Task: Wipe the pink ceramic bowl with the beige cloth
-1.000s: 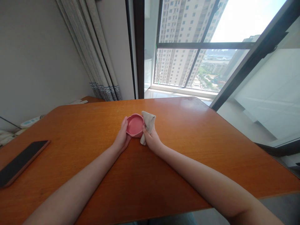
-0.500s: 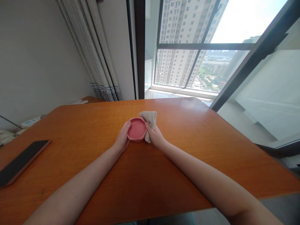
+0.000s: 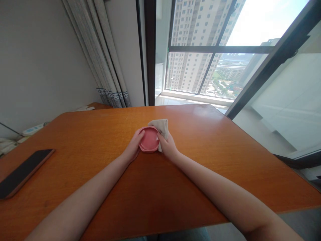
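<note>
A small pink dish (image 3: 149, 140) with a raised, angular rim is held between both hands above the wooden table (image 3: 155, 194). My left hand (image 3: 133, 144) grips its left side, thumb over the rim. On the other side, my right hand (image 3: 168, 146) is closed on a pale grey cloth (image 3: 162, 126), and its thumb reaches the dish's right edge. Part of the cloth sticks up behind the dish; the rest is hidden by the dish and my right hand. The fingers beneath the dish are out of sight.
A dark-screened phone (image 3: 25, 172) lies on the table at the left. Beyond the far left edge are a white remote-like object (image 3: 33, 130) and some pale fabric (image 3: 7, 146). A grey curtain (image 3: 100, 57) and a large window (image 3: 213, 50) stand behind the table.
The dish has shifted slightly to the right and turned a little in the hands. My left thumb now reaches farther over the rim. The cloth stays in my right hand.
</note>
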{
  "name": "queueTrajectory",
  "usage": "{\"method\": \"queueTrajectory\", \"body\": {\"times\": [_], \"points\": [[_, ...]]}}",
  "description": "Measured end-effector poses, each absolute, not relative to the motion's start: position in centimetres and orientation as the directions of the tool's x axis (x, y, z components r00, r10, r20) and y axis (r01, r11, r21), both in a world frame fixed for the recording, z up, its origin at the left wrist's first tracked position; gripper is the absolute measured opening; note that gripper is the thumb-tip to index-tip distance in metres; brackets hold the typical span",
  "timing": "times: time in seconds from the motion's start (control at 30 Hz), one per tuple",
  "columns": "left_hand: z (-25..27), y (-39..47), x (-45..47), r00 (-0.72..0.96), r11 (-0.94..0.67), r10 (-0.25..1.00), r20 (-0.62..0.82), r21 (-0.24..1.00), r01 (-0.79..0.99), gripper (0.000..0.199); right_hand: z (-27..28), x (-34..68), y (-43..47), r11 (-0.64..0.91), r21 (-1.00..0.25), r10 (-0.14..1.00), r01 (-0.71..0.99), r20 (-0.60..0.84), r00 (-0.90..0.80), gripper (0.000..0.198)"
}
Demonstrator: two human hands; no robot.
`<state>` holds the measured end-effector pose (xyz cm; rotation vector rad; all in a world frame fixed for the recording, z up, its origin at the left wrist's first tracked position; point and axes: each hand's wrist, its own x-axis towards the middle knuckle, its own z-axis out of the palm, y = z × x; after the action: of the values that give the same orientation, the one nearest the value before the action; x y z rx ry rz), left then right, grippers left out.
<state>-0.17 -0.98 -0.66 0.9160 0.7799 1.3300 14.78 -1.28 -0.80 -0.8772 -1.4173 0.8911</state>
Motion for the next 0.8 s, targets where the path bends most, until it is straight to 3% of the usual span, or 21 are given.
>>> {"method": "queueTrajectory", "body": {"times": [0.17, 0.3, 0.5, 0.63, 0.8], "points": [[-0.6, -0.8, -0.1, -0.042, -0.027, 0.999, 0.005, 0.842, -0.539, 0.034, -0.7, 13.8, -2.1, 0.420, -0.907, 0.907, 0.034, 0.418, -0.053, 0.049], [0.1, -1.0, 0.0, 0.049, 0.060, 0.998, -0.037, 0.790, -0.610, 0.039, -0.8, 13.4, -2.4, 0.434, -0.898, 0.901, 0.074, 0.430, -0.063, 0.056], [0.4, -1.7, 0.1, 0.188, 0.165, 0.979, -0.077, 0.842, -0.513, 0.035, -0.8, 14.8, -0.9, 0.319, -0.947, 0.946, -0.033, 0.316, 0.072, 0.038], [-0.1, -1.6, 0.3, 0.087, 0.107, 0.993, -0.076, 0.884, -0.455, 0.034, -0.5, 15.0, -0.7, 0.323, -0.946, 0.946, -0.028, 0.323, 0.020, 0.035], [-0.3, -0.9, 0.2, -0.055, 0.052, 0.993, -0.106, 0.798, -0.600, 0.028, -0.2, 13.7, -2.0, 0.353, -0.935, 0.936, -0.039, 0.353, 0.000, 0.048]]}}
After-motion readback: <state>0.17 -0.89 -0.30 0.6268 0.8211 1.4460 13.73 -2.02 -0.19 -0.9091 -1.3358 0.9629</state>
